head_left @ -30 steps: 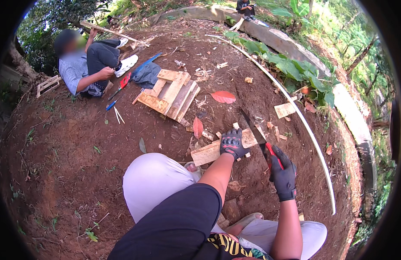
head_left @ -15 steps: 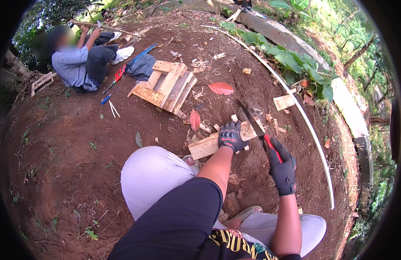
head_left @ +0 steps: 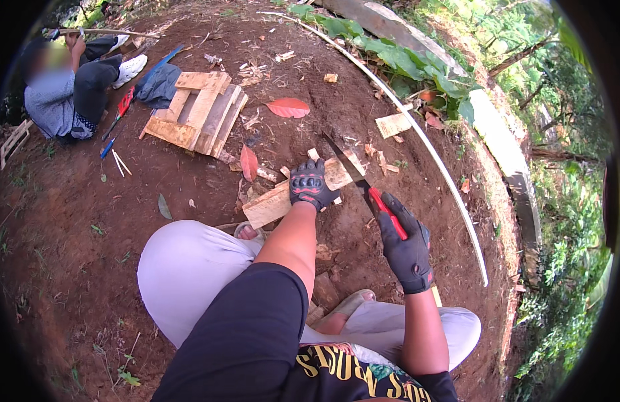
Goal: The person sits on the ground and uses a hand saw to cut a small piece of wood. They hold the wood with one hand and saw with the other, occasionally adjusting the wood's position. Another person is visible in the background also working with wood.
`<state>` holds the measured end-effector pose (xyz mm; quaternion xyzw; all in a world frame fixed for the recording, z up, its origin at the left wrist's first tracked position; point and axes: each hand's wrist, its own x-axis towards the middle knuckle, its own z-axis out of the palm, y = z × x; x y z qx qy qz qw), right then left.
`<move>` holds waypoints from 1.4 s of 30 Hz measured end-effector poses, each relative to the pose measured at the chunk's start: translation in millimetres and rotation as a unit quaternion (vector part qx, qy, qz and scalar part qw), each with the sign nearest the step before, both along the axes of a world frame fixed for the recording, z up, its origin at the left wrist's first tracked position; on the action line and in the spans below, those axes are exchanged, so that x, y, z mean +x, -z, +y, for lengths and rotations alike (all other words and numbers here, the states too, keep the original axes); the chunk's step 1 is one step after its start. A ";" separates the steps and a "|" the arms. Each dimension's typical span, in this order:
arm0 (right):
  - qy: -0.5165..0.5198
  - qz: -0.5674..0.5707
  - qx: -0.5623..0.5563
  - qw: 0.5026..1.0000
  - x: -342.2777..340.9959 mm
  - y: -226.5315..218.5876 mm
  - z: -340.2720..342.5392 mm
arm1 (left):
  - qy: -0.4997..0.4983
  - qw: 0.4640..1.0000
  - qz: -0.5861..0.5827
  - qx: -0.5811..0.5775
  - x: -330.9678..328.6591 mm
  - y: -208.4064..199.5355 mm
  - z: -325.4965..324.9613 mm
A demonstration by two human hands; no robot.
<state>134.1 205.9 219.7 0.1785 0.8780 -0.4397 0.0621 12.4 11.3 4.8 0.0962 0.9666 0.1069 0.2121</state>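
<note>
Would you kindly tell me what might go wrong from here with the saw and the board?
The saw in the right hand crosses the wooden board close to the gloved left hand, so a slip could perhaps catch those fingers. The board might also rock: a small wood piece shows at its far edge, seemingly underneath it, on rough soil.

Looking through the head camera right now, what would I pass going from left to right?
Seated person → large slatted wooden piece → lower red leaf → left gloved hand → saw blade → right gloved hand → green foliage at the right edge.
</note>
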 end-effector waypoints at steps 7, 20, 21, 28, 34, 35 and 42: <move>-0.058 -0.065 0.064 0.994 21.0 -141.6 10.8 | -0.011 1.000 -0.006 0.022 0.3 4.5 -2.0; -0.052 -0.049 0.120 0.990 22.4 -141.4 -8.6 | -0.007 0.999 0.007 0.042 -3.2 -0.9 -3.3; -0.062 -0.052 0.136 0.987 28.2 -142.9 -7.3 | -0.010 0.999 -0.017 0.034 -6.4 0.0 -1.3; 0.010 -0.037 0.120 0.992 18.0 -131.3 1.4 | -0.004 0.999 -0.001 0.036 -0.7 11.0 -0.6; -0.043 -0.065 0.097 0.992 44.1 -129.7 -3.8 | 0.000 1.000 0.009 0.029 -1.4 11.8 0.8; -0.038 -0.023 0.058 0.997 44.6 -119.2 -4.5 | -0.004 1.000 0.012 0.024 -0.2 10.8 2.2; -0.035 0.014 0.044 0.998 0.5 -12.0 -12.2 | 0.007 0.999 0.018 0.028 -1.6 13.3 6.0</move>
